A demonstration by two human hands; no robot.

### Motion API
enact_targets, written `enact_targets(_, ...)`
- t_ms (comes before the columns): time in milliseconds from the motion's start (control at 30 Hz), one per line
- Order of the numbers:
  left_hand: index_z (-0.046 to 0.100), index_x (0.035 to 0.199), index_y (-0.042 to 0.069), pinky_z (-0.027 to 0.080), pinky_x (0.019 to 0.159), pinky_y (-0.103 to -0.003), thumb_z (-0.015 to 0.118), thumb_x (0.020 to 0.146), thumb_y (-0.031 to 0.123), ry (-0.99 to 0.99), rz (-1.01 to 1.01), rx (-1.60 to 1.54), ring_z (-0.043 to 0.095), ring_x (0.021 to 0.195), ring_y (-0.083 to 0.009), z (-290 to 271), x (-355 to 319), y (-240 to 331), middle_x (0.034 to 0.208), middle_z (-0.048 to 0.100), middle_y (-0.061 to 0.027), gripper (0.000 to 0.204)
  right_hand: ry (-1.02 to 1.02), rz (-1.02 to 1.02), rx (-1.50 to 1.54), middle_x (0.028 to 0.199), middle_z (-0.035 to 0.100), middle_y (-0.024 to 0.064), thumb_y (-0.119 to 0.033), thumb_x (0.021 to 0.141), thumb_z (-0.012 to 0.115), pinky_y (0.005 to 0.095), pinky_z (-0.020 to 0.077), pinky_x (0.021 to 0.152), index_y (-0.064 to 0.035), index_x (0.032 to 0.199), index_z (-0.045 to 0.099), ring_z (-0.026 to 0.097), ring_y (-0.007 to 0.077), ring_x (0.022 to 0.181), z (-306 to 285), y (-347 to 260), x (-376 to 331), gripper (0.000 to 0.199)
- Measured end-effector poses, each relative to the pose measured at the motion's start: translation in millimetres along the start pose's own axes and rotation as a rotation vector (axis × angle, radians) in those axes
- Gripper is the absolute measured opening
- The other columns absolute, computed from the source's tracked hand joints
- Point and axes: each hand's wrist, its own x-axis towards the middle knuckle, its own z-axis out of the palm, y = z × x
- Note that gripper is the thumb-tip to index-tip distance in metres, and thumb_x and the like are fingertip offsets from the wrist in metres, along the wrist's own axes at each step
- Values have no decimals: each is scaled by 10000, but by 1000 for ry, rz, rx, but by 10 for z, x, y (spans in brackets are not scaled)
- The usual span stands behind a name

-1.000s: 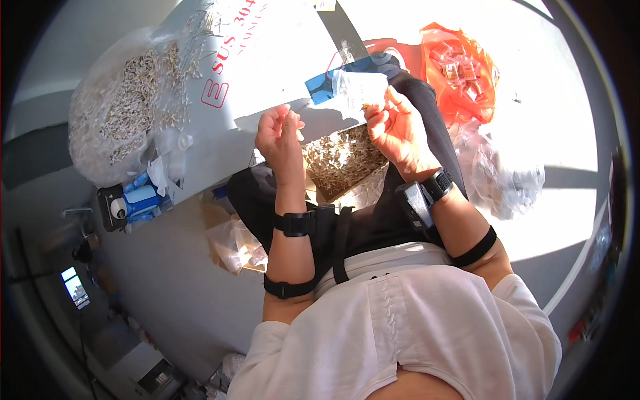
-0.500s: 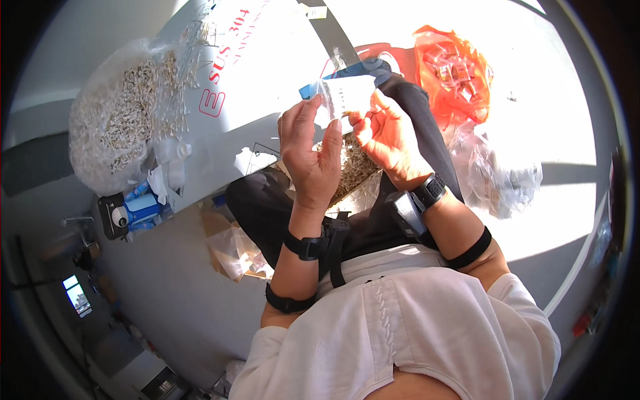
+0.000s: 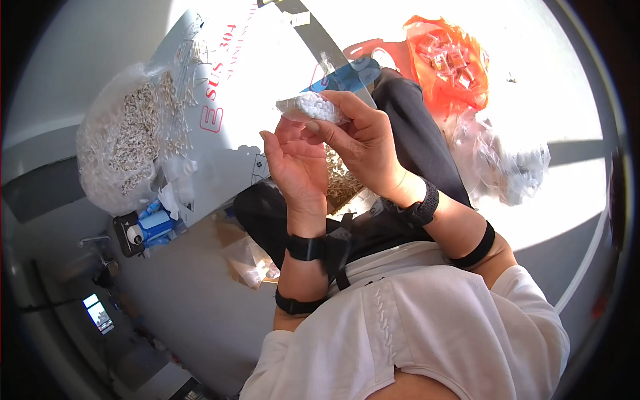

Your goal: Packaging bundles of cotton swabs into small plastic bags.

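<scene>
A small clear pack of cotton swabs, its white tips bunched towards me, is pinched between the thumb and fingers of my right hand. My left hand lies palm up just below it, thumb spread away; its fingertips are partly hidden behind the pack, so I cannot tell whether they touch it. Between my legs, under the hands, a box of loose cotton swabs shows in part.
A large clear bag of cotton swabs rests at the left of the grey-white board, beside loose swabs. An orange bag with small packets lies at far right, near crumpled clear plastic. A blue bottle is by the board's left edge.
The pack, held upright between both hands before, is now turned tips towards me in the right hand. My right hand has moved left over it; the left has dropped lower and loosened.
</scene>
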Motion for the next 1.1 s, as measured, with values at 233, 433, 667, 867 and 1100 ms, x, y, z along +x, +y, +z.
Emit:
enact_targets(233, 594, 1130, 47, 360, 1016, -402, 478, 929, 512, 65, 27, 18, 478, 1175, -230, -33, 33, 88, 1192, 566, -103, 520, -37, -176, -216, 892, 647, 159, -14, 799, 660, 280, 531, 664, 24, 1074, 583, 674, 242, 768, 47, -59, 10, 288)
enact_targets(433, 575, 1157, 64, 402, 1001, -412, 566, 896, 473, -43, -41, -139, 495, 1167, -231, -35, 29, 89, 1189, 566, -97, 485, -93, -228, -347, 990, 649, 112, 16, 819, 654, 259, 536, 738, 4, 1148, 563, 665, 163, 882, 17, -63, 3, 341)
enact_targets(667, 553, 1192, 63, 437, 963, -415, 597, 892, 416, -83, -56, -153, 563, 1090, -228, -82, 73, 92, 1169, 590, -100, 466, -92, -366, -435, 1032, 647, 150, 18, 776, 668, 304, 532, 759, 0, 1123, 569, 671, 263, 885, 52, -68, 18, 361)
enact_targets(867, 568, 1156, 58, 470, 920, -421, 588, 904, 386, -72, -147, -228, 584, 1056, -230, -131, 80, 116, 1136, 609, -100, 415, -102, -270, -419, 1012, 646, 156, 3, 779, 673, 296, 540, 722, 16, 1092, 586, 672, 257, 853, 45, -35, 13, 326)
enact_targets(1100, 572, 1145, 80, 480, 923, -385, 589, 911, 323, 25, -155, 0, 584, 1049, -235, -213, 59, 75, 1108, 611, -93, 338, -115, -196, -443, 929, 646, 146, -33, 793, 684, 280, 532, 687, 35, 1062, 595, 668, 220, 794, 49, 26, 54, 291)
